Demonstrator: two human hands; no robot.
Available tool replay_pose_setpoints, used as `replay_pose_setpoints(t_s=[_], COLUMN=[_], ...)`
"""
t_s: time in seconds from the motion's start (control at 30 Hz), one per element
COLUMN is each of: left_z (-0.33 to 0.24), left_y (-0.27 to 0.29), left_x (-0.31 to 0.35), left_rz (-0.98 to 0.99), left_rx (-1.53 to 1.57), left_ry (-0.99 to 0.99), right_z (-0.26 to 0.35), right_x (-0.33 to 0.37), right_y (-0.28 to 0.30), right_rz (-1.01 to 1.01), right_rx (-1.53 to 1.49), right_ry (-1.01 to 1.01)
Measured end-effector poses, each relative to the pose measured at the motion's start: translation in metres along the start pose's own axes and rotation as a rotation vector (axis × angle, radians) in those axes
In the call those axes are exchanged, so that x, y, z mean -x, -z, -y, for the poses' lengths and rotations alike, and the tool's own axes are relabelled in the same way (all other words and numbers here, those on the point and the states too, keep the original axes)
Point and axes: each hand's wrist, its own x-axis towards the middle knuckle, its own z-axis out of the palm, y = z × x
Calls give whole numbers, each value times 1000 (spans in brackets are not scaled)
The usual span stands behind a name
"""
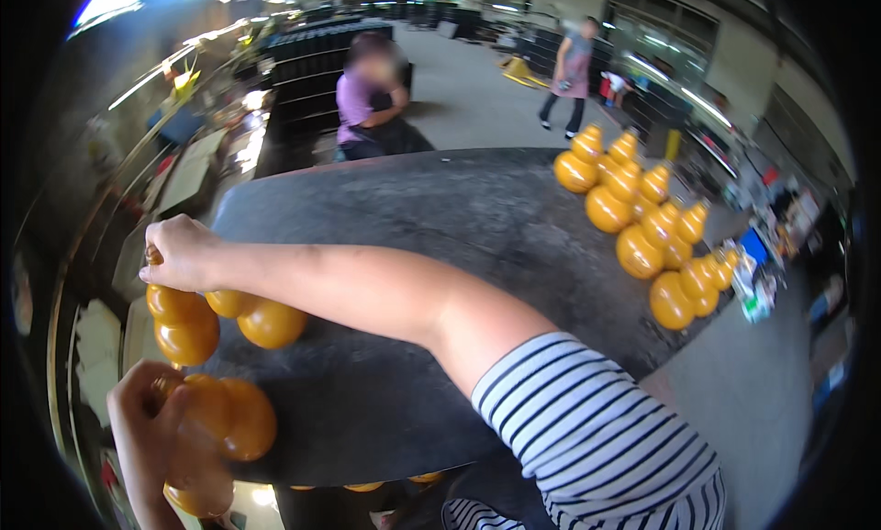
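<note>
My right arm, in a striped sleeve, reaches across the dark table [395,200] to its left edge. There my right hand [184,251] is closed round the thin top of a glossy orange-yellow gourd [186,339], which hangs below the fingers. Beside it, partly behind my forearm, another gourd [273,323] rests on the table. Nearer to me, my left hand [142,415] curls its fingers round the neck of a gourd [200,489] that looks smeared. Just to the right of that hand sits one more gourd [246,418], partly overlapped.
Several gourds [635,252] stand in rows along the table's right edge. More show below the near edge [362,487]. A person in purple [356,108] is beyond the table, another person [574,71] stands farther back. Stacked black crates [307,85] are behind at left.
</note>
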Motion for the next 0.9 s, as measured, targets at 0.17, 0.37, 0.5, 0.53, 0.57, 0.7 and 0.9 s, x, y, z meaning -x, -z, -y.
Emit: replay_pose_setpoints(t_s=[0.17,0.37,0.5,0.53,0.57,0.7,0.9], left_z=[-28,-118,-202,-218,-229,-257,-271], left_y=[-3,-103,-174,-196,-210,-278,-361], left_x=[-23,-116,-161,-170,-178,-224,-276], left_rz=[-132,-181,-32,-23,-32,-30,-31], left_rx=[-55,196,200,206,176,132,110], left_ry=[-243,-555,-546,-522,-541,-505,-431], right_z=[23,-6,-33,-43,-56,-83,-113], right_x=[49,155,210,219,220,221,225], right_y=[152,338,416,430,439,460,479], right_rz=[-27,-339,-524,-547,-554,-591,-612], right_rx=[-29,371,538,588,647,687,681], right_ry=[-146,-432,-598,-691,-714,-845,-977])
